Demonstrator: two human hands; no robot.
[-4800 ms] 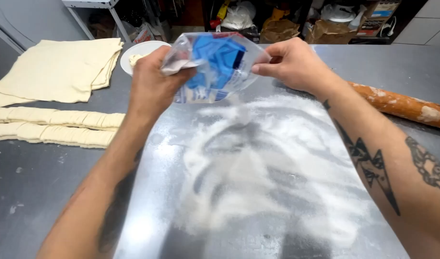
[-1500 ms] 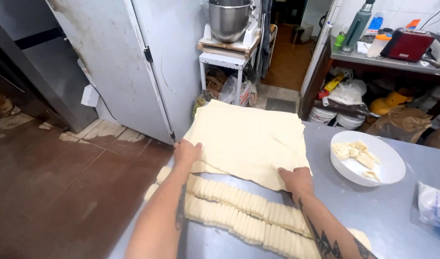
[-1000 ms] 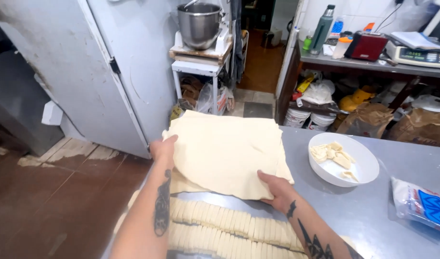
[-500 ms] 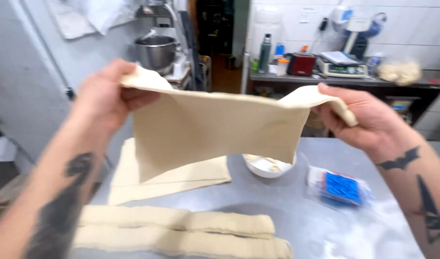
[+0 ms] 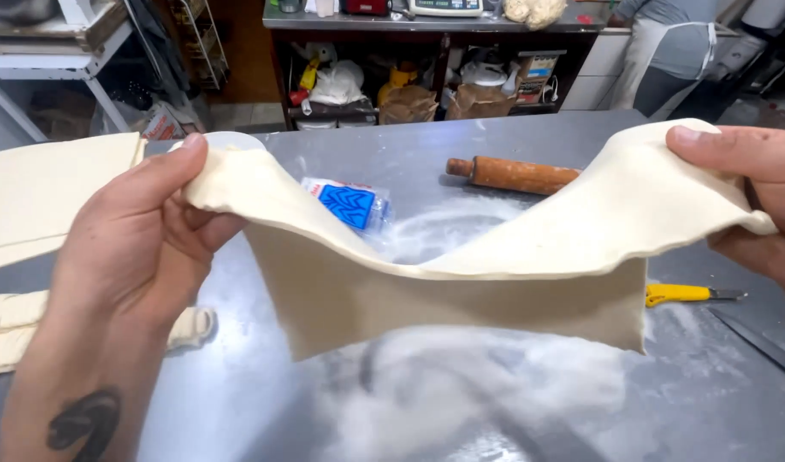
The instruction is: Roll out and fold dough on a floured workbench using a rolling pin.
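Dough sheet [image 5: 461, 282] hanging between left hand [image 5: 144, 248] and right hand [image 5: 752, 192], above floured table [image 5: 461, 402]; rolling pin [image 5: 512, 174] behind; knife [image 5: 687, 293] right.

Wooden rolling pin [image 5: 514, 174], blue-and-clear bag [image 5: 348, 202], yellow-handled knife [image 5: 692, 293] on floured steel table [image 5: 238, 385].

Both hands [image 5: 127, 248] holding dough sheet [image 5: 461, 282], above floured table [image 5: 238, 385]
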